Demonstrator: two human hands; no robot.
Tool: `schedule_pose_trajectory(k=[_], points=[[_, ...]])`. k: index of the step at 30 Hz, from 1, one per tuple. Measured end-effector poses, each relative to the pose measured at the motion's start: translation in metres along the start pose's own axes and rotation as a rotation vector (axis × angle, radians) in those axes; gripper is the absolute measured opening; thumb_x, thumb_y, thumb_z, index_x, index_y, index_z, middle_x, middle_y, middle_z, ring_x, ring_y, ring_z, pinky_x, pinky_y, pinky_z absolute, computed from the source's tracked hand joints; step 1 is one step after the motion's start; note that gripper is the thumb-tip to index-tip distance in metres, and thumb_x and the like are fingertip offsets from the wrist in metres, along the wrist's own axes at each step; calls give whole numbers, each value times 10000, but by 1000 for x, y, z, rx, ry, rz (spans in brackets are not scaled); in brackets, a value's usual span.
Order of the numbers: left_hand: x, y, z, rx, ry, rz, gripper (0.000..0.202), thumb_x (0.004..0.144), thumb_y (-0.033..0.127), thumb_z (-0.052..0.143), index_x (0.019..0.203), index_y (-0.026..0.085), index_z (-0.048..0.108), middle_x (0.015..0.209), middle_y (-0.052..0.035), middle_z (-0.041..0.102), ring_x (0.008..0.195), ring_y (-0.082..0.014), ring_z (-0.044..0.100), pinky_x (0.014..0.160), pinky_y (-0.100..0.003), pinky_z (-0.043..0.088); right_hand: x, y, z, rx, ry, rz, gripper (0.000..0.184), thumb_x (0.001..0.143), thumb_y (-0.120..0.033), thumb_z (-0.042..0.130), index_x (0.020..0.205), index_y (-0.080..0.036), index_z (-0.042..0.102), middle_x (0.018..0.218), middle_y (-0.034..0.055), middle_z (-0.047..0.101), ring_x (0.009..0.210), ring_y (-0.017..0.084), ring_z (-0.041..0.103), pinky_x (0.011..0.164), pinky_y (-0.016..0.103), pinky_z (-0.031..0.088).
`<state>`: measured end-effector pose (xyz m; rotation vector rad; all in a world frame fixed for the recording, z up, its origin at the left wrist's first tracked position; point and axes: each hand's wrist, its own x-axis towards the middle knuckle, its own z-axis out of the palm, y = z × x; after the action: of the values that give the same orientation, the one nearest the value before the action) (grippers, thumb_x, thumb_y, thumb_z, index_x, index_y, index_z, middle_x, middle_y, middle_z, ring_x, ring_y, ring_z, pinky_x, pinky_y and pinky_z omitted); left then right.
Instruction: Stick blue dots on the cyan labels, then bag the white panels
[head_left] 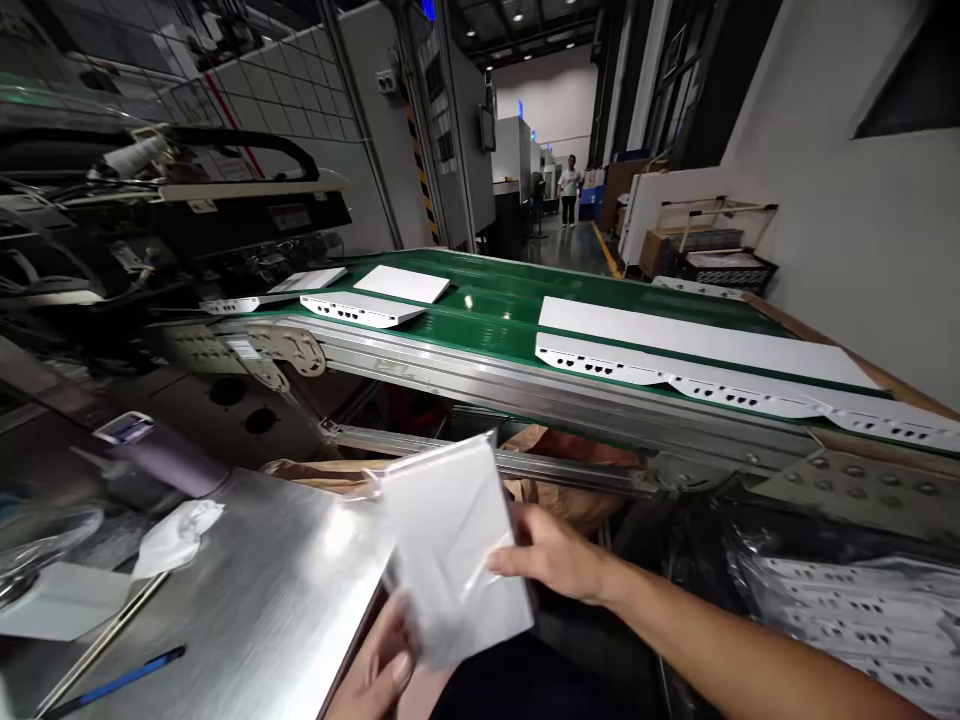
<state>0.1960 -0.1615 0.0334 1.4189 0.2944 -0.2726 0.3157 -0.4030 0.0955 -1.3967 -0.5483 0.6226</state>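
Observation:
Both my hands hold a flat white item in a clear plastic bag (450,550) above the edge of a brushed steel table (255,590). My left hand (375,665) grips its lower edge from below, partly behind the bag. My right hand (551,555) presses its fingers on the bag's right side. Beyond them runs a green conveyor belt (487,320) carrying white slotted devices (360,310) and flat white panels (401,284).
A blue pen (112,680), crumpled white tissue (176,535) and a grey-purple cylinder (161,455) lie on or near the steel table. A black bag of white slotted parts (847,610) sits lower right. A machine (172,210) stands left. A person (569,190) stands far down the aisle.

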Motion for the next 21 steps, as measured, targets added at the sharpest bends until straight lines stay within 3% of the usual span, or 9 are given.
schedule_pose_trajectory(k=[3, 5, 9, 11, 13, 15, 17, 21], points=[[22, 12, 7, 79, -2, 37, 736, 779, 599, 607, 1404, 259, 417, 1351, -104, 566, 1237, -328, 520, 1045, -453, 408, -66, -15, -65, -248, 187, 14, 442, 725, -271, 730, 1150, -185, 646, 1128, 47, 660, 1106, 274, 561, 1006, 406, 395], [33, 19, 13, 140, -41, 2, 649, 826, 582, 560, 1362, 227, 469, 1276, -121, 614, 1160, -309, 576, 1025, -450, 415, -125, -11, -123, -686, 353, 162, 371, 785, -340, 665, 1139, -231, 657, 1113, 40, 669, 1034, 260, 603, 924, 358, 450], [49, 21, 23, 209, -175, -36, 567, 836, 547, 577, 1277, 192, 547, 1199, -121, 647, 1093, -272, 603, 975, -387, 443, -255, 36, -240, -1287, 561, 438, 501, 865, -457, 529, 1342, -303, 526, 1370, 85, 528, 1179, 237, 540, 843, 277, 466], [52, 19, 29, 208, -205, -32, 543, 845, 535, 571, 1259, 182, 554, 1170, -119, 655, 1075, -258, 606, 957, -369, 451, -305, 69, -280, -1367, 653, 512, 507, 867, -402, 505, 1341, -227, 537, 1388, 156, 497, 1223, 269, 502, 913, 336, 435], [51, 18, 33, 217, -223, -32, 522, 855, 523, 564, 1246, 178, 557, 1153, -117, 659, 1056, -248, 609, 943, -358, 453, -334, 99, -305, -1434, 699, 550, 474, 850, -336, 492, 1285, -174, 585, 1328, 202, 538, 1203, 303, 508, 1004, 398, 370], [49, 17, 35, 251, -229, -41, 505, 865, 519, 551, 1241, 182, 558, 1146, -112, 661, 1042, -241, 613, 928, -348, 449, -345, 122, -319, -1494, 726, 570, 452, 842, -273, 449, 1244, -147, 613, 1294, 212, 560, 1206, 315, 500, 1099, 427, 248], [46, 17, 34, 293, -217, -52, 499, 869, 522, 542, 1239, 187, 558, 1140, -106, 665, 1036, -239, 614, 915, -342, 443, -345, 139, -329, -1543, 746, 588, 464, 839, -220, 397, 1238, -138, 620, 1303, 203, 555, 1227, 304, 486, 1143, 412, 148], [41, 15, 32, 328, -169, -59, 499, 869, 540, 529, 1228, 196, 563, 1131, -95, 671, 1046, -241, 609, 914, -340, 437, -338, 162, -344, -1588, 758, 654, 476, 818, -150, 373, 1189, -164, 671, 1263, 177, 591, 1216, 290, 499, 1138, 383, 137]])
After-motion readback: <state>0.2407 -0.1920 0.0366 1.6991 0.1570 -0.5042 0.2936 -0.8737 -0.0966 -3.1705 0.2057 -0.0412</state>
